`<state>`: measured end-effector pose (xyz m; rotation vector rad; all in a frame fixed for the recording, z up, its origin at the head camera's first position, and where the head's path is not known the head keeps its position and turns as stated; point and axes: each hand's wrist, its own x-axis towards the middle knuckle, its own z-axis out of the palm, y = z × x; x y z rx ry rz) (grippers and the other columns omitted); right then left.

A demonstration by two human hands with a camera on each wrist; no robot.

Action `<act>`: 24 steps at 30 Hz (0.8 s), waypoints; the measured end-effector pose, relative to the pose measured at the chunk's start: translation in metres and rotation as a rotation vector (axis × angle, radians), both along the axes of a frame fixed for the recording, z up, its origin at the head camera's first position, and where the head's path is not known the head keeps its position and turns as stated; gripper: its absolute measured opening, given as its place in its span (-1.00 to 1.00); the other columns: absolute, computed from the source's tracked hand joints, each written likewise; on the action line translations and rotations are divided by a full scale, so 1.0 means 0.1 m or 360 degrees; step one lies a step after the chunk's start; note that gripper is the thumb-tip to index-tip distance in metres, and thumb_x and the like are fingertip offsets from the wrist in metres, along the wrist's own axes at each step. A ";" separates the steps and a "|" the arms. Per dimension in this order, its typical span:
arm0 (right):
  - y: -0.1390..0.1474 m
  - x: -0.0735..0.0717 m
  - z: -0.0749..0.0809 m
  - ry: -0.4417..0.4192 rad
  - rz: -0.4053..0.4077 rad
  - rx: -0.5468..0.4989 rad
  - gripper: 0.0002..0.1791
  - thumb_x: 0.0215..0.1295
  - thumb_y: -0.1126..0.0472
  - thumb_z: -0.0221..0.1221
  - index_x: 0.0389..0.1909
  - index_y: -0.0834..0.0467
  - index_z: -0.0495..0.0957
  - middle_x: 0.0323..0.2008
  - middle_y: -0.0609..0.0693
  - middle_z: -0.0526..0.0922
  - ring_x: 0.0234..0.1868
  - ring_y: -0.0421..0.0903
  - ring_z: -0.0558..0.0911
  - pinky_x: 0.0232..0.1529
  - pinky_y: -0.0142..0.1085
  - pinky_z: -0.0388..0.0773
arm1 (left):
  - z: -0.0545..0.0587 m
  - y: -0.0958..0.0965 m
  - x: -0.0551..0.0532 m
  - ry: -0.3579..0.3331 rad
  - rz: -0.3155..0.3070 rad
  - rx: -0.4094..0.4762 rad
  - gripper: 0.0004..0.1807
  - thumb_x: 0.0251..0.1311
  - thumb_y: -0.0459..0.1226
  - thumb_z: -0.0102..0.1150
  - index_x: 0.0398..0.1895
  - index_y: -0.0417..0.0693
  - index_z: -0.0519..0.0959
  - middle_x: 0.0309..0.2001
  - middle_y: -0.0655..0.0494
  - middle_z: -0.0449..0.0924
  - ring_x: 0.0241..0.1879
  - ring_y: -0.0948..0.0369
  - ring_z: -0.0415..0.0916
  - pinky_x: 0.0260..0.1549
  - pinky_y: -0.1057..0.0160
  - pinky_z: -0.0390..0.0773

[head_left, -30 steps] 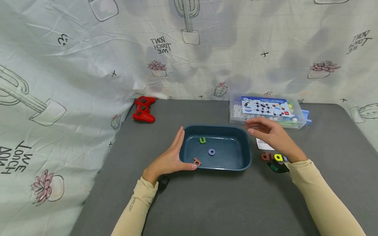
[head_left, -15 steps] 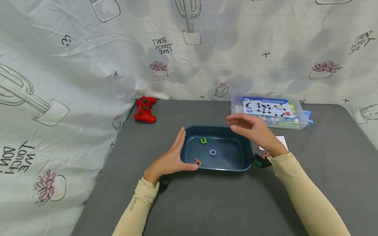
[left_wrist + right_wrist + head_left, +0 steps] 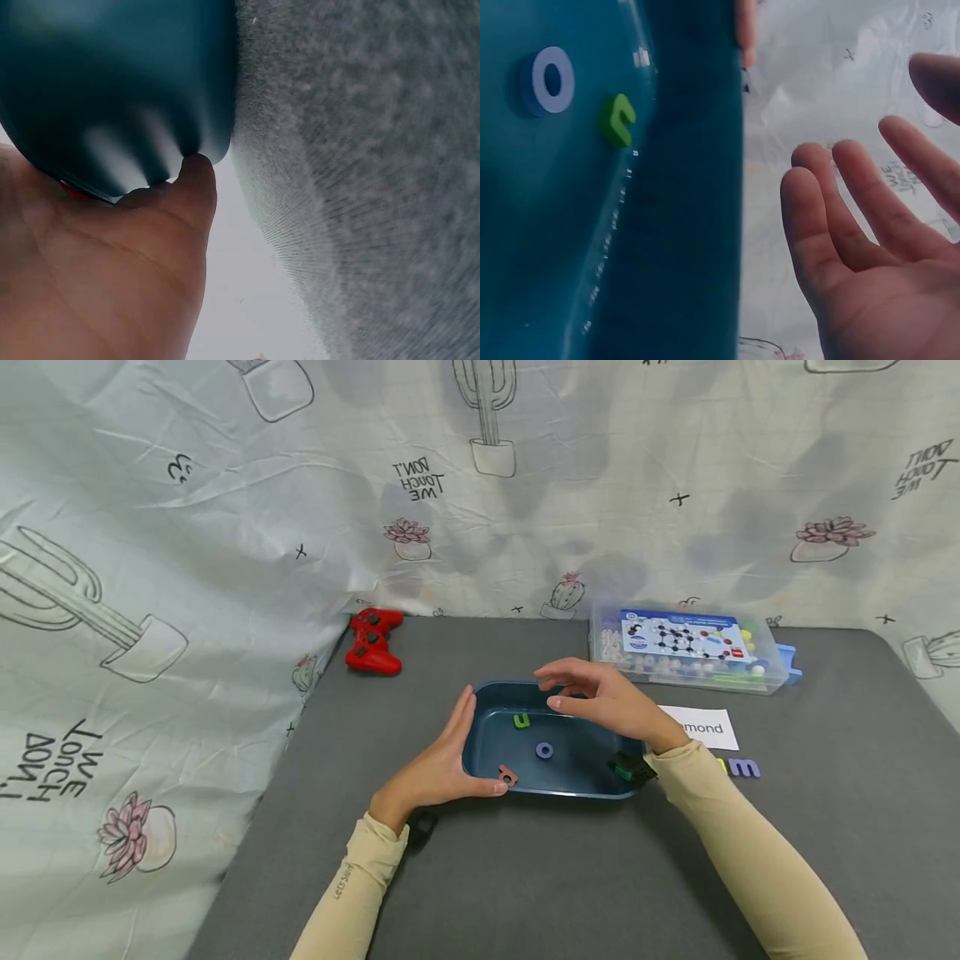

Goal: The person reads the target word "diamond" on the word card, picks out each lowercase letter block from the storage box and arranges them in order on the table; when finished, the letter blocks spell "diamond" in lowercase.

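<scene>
My left hand rests against the left end of a dark blue tray, fingers straight along its outer side and thumb on the near rim; in the left wrist view its fingers touch the tray's outer wall. Inside the tray lie a green letter, a purple letter o and a reddish-brown letter near the left thumb. Above the tray's far right part hovers my right hand, fingers loosely bent and holding nothing; the right wrist view shows them spread and apart from the tray.
Right of the tray, a white card reading "mond" shows, partly hidden by the right arm. Near it lies a purple letter m, with a bit of yellow beside it. A clear molecule-kit box and a red game controller stand farther back.
My right hand has moved left from beside the card to over the tray, uncovering part of the card and the purple m. The left hand stays at the tray.
</scene>
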<state>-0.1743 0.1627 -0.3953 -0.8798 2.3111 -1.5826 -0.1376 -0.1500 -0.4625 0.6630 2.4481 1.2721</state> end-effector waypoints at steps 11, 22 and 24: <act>-0.13 -0.10 -0.17 -0.0025 0.0183 0.0297 -0.48 0.51 0.29 0.30 0.43 0.25 0.52 0.32 0.26 0.59 0.31 0.22 0.58 0.27 0.19 0.54 | -0.01 -0.01 -0.02 -0.0015 -0.0010 0.0012 0.46 0.16 0.07 0.55 0.77 0.17 -0.45 0.73 0.31 -0.63 0.69 0.07 -0.28 0.50 -0.32 0.07; -0.19 -0.14 -0.34 -0.0030 0.0335 0.0405 -0.49 0.43 0.36 0.35 0.37 0.27 0.57 0.28 0.20 0.61 0.26 0.21 0.61 0.30 0.14 0.53 | 0.00 -0.02 -0.02 0.0003 -0.0020 0.0006 0.46 0.16 0.07 0.55 0.76 0.24 -0.47 0.73 0.34 -0.64 0.69 0.09 -0.29 0.50 -0.31 0.08; -0.20 -0.13 -0.35 -0.0033 0.0356 0.0431 -0.50 0.42 0.36 0.36 0.35 0.27 0.59 0.29 0.15 0.61 0.25 0.19 0.61 0.29 0.12 0.54 | 0.00 -0.02 -0.02 0.0006 -0.0022 0.0004 0.46 0.16 0.07 0.55 0.76 0.22 -0.47 0.73 0.32 -0.64 0.69 0.07 -0.29 0.50 -0.31 0.07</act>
